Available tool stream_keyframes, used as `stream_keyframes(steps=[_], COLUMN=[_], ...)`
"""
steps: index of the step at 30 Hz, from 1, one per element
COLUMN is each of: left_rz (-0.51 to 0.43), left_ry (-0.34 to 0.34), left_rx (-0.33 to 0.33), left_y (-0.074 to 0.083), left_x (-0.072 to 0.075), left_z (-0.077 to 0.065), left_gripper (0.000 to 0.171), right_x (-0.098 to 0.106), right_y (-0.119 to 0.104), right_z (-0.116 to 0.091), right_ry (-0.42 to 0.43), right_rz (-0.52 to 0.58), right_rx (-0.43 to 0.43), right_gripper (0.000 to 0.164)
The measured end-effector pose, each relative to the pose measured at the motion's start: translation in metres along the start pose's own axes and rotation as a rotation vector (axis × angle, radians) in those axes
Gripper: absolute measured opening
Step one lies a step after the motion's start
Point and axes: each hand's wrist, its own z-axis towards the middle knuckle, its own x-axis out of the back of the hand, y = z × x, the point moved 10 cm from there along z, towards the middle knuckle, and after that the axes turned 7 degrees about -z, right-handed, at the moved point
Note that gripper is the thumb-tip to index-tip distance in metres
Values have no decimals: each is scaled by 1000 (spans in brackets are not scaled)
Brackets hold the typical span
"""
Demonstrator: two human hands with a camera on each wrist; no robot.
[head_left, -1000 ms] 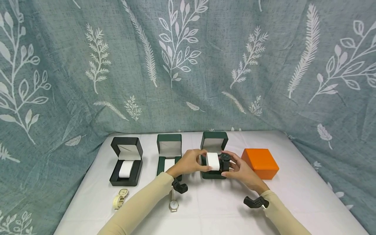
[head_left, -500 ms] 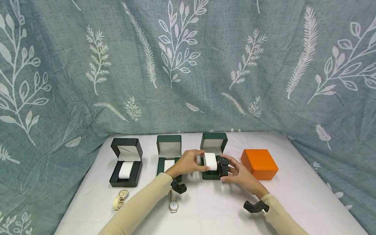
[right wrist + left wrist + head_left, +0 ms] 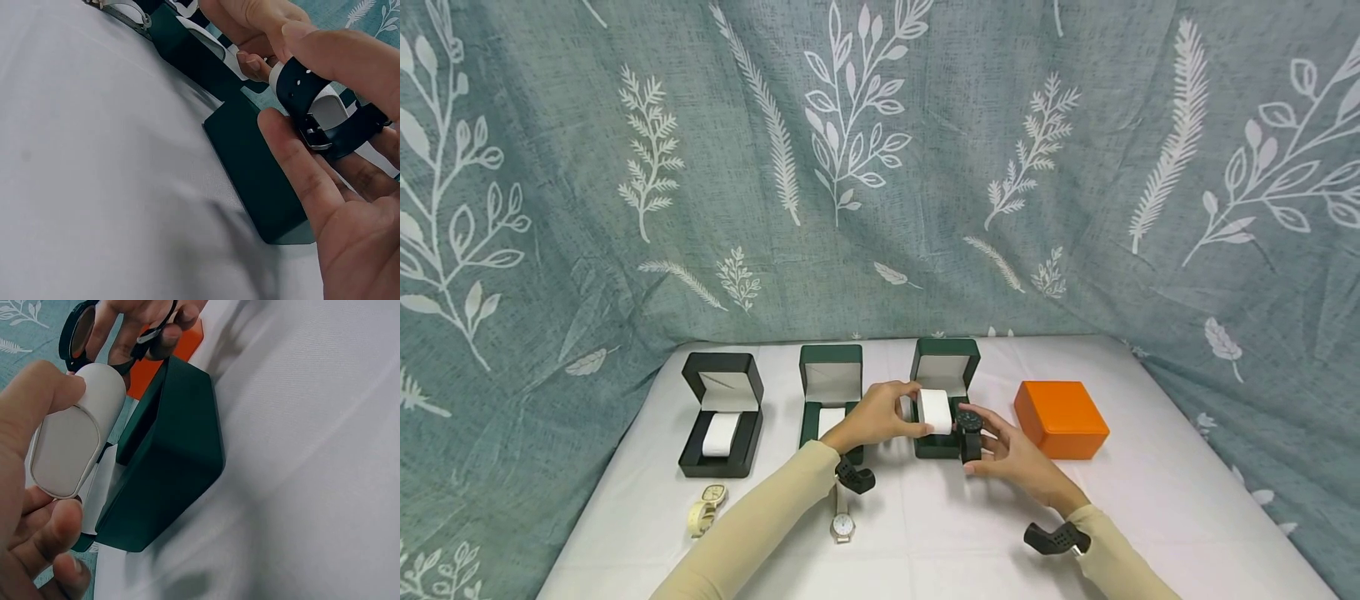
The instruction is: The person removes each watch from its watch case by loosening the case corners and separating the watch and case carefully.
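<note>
My left hand (image 3: 877, 414) pinches a white watch cushion (image 3: 934, 412) between thumb and fingers, over the right green watch box (image 3: 937, 451) with its lid raised. In the left wrist view, the thumb presses the top of the cushion (image 3: 65, 453) and the fingers are under its other end. Just right of the cushion, my right hand (image 3: 1017, 457) holds a black wristwatch (image 3: 970, 437) by its sides. Its strap (image 3: 299, 87) is buckled into a loop, with the cushion seen through and behind it in the right wrist view. The watch is apart from the cushion.
An orange box (image 3: 1062, 420) stands right of my right hand. To the left are another open green box (image 3: 832, 360) and an open black box (image 3: 721, 467). Near the front lie a gold watch (image 3: 702, 517) and a thin-strapped watch (image 3: 842, 527). A leaf-patterned curtain (image 3: 880, 167) hangs behind.
The right hand has drawn the black wristwatch slightly down and toward the front, beside the cushion. The left hand with the white cushion has shifted only slightly left.
</note>
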Motion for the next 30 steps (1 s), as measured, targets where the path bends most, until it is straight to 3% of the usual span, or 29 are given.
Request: stream_keyframes(steps=[19, 30], left_rz=[-12, -12], left_ry=[-3, -7], left_rx=[14, 29], left_y=[-4, -4], left_x=[0, 0], left_z=[-1, -3], left_gripper=[79, 81], right_x=[-9, -17], right_y=[7, 17], right_z=[-14, -20], right_ry=[-27, -38], right_rz=[-23, -57], right_rx=[-2, -53], right_gripper=[96, 95])
